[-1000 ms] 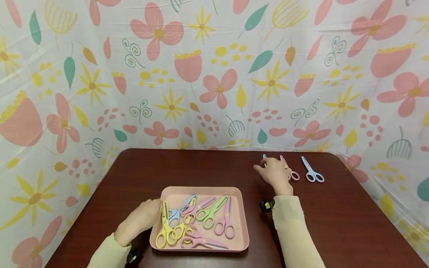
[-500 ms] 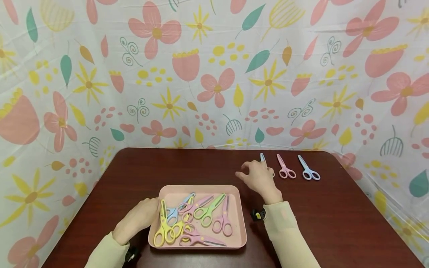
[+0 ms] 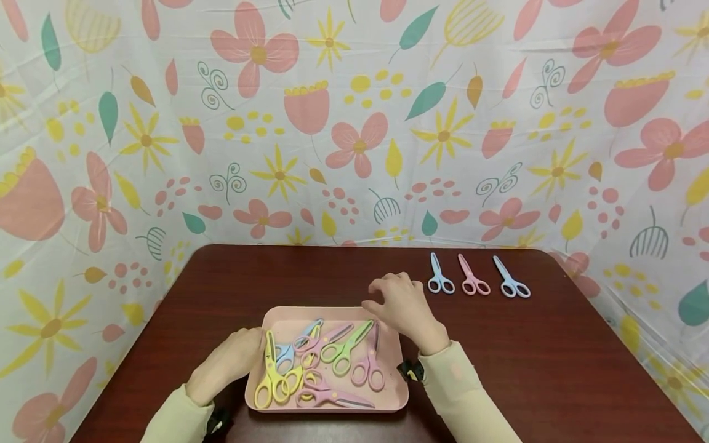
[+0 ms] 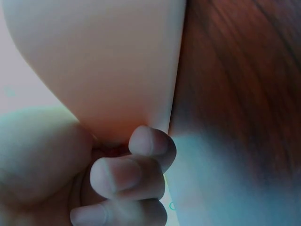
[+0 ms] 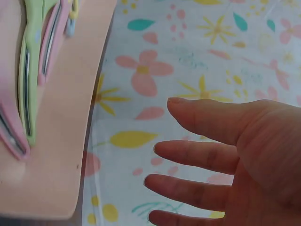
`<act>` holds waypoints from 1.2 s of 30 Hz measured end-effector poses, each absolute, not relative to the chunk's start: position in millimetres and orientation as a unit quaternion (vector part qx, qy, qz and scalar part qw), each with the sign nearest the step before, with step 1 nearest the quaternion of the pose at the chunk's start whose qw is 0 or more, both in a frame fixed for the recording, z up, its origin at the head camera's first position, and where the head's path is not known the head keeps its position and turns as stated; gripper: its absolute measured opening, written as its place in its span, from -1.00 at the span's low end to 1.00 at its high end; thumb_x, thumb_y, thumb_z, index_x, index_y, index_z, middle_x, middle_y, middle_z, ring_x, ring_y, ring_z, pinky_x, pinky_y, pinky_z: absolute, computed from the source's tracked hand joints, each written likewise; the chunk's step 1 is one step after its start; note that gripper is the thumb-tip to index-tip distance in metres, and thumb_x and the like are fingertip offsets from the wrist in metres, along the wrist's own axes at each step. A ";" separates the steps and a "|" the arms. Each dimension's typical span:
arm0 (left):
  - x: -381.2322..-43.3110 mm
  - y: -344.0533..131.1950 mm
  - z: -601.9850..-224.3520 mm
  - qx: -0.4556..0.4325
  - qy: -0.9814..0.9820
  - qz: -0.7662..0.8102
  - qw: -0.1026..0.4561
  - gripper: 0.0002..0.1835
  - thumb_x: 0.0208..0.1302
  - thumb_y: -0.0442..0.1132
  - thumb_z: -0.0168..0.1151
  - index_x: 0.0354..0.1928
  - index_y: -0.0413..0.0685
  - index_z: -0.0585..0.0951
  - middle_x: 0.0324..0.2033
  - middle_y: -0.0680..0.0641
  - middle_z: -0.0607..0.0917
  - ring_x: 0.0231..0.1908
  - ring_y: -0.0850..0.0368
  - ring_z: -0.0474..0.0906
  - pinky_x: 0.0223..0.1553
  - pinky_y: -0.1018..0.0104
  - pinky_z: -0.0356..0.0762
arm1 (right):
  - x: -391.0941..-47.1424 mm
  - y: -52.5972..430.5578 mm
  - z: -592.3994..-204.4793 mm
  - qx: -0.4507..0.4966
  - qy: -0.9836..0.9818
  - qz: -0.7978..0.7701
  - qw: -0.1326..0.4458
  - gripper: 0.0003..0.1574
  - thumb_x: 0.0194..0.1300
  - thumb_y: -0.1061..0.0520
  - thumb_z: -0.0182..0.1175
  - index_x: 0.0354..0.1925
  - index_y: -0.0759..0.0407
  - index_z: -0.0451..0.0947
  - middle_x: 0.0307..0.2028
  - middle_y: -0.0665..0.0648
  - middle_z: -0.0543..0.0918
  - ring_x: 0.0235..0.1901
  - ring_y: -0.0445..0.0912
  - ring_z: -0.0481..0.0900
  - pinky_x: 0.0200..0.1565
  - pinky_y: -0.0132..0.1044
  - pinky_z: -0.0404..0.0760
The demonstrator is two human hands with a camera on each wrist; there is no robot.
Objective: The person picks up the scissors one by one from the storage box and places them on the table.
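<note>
My left hand (image 3: 228, 363) holds the left side of a pink tray (image 3: 403, 369); in the left wrist view its curled fingers lie against the tray wall (image 4: 117, 70). Several pairs of scissors lie in the tray, among them yellow scissors (image 3: 270, 372), green scissors (image 3: 346, 352), blue scissors (image 3: 285, 357) and lilac scissors (image 3: 332, 397). My right hand (image 3: 406, 311) hovers by the tray's far right corner, fingers spread and holding nothing, as the right wrist view also shows. Another pair of lilac scissors (image 3: 369, 369) is partly behind it.
At the back right of the brown table (image 3: 532, 357) lie blue scissors (image 3: 440, 280), pink scissors (image 3: 471, 278) and another pair of blue scissors (image 3: 511, 280), in a row with blades pointing away. A flowered curtain (image 3: 354, 123) hangs behind the table.
My right hand has moved left and nearer from the row of scissors towards the tray, leaving the leftmost blue scissors in full view. My left hand has stayed at the tray.
</note>
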State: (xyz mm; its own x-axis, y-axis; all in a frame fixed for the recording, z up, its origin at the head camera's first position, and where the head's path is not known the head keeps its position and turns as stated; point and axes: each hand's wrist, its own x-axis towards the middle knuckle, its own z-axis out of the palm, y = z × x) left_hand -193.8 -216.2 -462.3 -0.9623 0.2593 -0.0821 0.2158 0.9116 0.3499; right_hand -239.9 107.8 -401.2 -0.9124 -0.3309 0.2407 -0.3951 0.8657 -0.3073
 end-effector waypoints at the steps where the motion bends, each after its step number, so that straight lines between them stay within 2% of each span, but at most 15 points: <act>1: -193.9 -216.3 -462.2 0.122 0.976 0.171 0.063 -0.71 0.53 -0.29 -0.10 -0.27 -0.12 0.63 -0.47 -0.04 0.56 -0.38 0.04 0.56 -0.31 0.10 0.50 | -238.4 105.3 -401.3 0.192 -0.962 0.176 0.088 -0.68 0.17 -0.14 0.38 -0.16 -0.04 0.70 -0.14 0.03 0.64 -0.01 0.12 0.46 -0.07 0.18 0.34; 7: -194.0 -216.9 -460.7 0.119 0.976 0.171 0.068 -0.70 0.53 -0.28 -0.11 -0.13 -0.20 0.64 -0.33 -0.12 0.64 -0.25 -0.12 0.61 -0.23 0.03 0.54 | -230.3 92.9 -403.1 0.217 -0.960 0.162 0.076 -0.68 0.17 -0.14 0.37 -0.17 -0.02 0.70 -0.15 0.03 0.64 -0.05 0.10 0.47 -0.07 0.17 0.36; 14: -194.0 -219.0 -460.6 0.113 0.976 0.170 0.072 -0.69 0.54 -0.28 -0.12 -0.37 -0.04 0.56 -0.58 -0.01 0.45 -0.45 0.10 0.49 -0.36 0.13 0.45 | -221.3 84.2 -408.9 0.274 -0.948 0.143 0.073 -0.69 0.15 -0.11 0.41 -0.18 0.00 0.70 -0.18 0.04 0.64 -0.12 0.08 0.49 -0.17 0.09 0.43; 20: -194.3 -217.4 -462.5 0.114 0.976 0.174 0.070 -0.69 0.54 -0.27 -0.13 -0.34 -0.05 0.58 -0.59 0.00 0.44 -0.47 0.11 0.48 -0.37 0.13 0.44 | -213.3 85.0 -411.8 0.358 -0.925 0.107 0.059 -0.68 0.19 -0.12 0.37 -0.14 -0.02 0.70 -0.15 0.02 0.64 -0.11 0.01 0.49 -0.20 -0.03 0.42; 25: -193.6 -216.3 -461.7 0.112 0.975 0.175 0.073 -0.68 0.55 -0.27 -0.14 -0.35 -0.06 0.57 -0.60 0.00 0.41 -0.47 0.12 0.47 -0.37 0.14 0.42 | -209.2 89.2 -411.4 0.419 -0.904 0.050 0.075 -0.76 0.17 -0.09 0.37 -0.21 -0.05 0.71 -0.18 -0.03 0.64 -0.15 -0.06 0.48 -0.24 -0.12 0.41; 31: -193.2 -217.2 -462.0 0.117 0.976 0.171 0.070 -0.69 0.54 -0.28 -0.13 -0.37 -0.03 0.56 -0.56 -0.01 0.46 -0.43 0.08 0.52 -0.35 0.13 0.44 | -199.7 91.2 -413.1 0.465 -0.879 -0.044 0.097 -0.84 0.06 -0.09 0.44 -0.41 -0.13 0.65 -0.43 -0.11 0.52 -0.24 -0.11 0.47 -0.15 -0.02 0.44; 36: -194.3 -216.6 -461.6 0.117 0.976 0.169 0.068 -0.71 0.53 -0.28 -0.11 -0.25 -0.10 0.62 -0.46 -0.04 0.56 -0.33 0.01 0.58 -0.31 0.10 0.49 | -191.3 92.2 -419.0 0.454 -0.885 -0.072 0.074 -0.65 0.06 -0.16 0.41 -0.65 -0.13 0.50 -0.61 -0.15 0.44 -0.38 -0.13 0.38 -0.20 -0.05 0.31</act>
